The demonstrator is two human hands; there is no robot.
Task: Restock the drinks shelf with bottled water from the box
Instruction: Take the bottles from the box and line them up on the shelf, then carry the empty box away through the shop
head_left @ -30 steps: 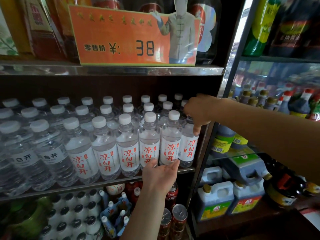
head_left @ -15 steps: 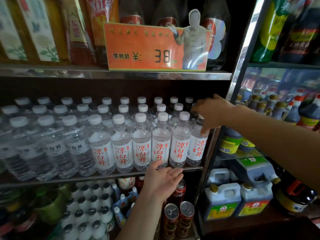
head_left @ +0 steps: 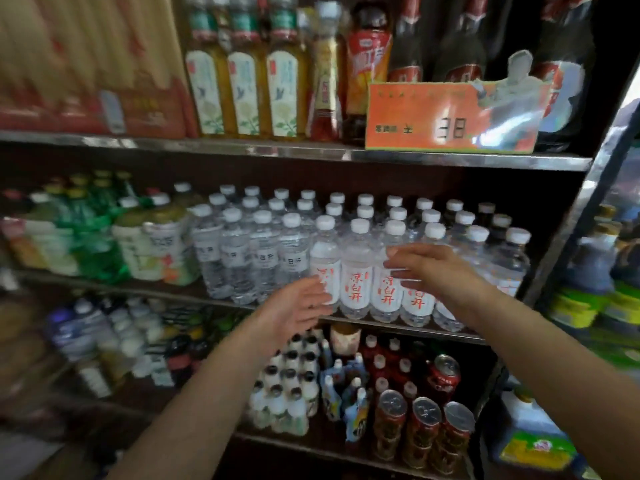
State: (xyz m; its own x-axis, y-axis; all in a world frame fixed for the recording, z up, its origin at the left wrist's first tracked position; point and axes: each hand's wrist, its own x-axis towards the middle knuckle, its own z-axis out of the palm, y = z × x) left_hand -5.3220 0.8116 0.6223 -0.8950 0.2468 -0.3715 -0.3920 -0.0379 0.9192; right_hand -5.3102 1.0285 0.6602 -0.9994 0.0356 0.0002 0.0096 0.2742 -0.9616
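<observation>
Clear water bottles with white caps and red-lettered white labels stand in tight rows on the middle shelf. My left hand hovers open in front of the front row, fingers near a label. In front of the bottles further right, my right hand is held open with the fingers spread and pointing left, holding nothing. No box shows in this view. The picture is blurred by motion.
Green and pale drink bottles fill the shelf's left part. Above stand tea bottles and an orange price sign. Below are small bottles and red cans. A metal upright bounds the right side.
The view has swung left and back. My right hand came off the rightmost bottle's cap and moved left and down in front of the row. My left hand rose slightly.
</observation>
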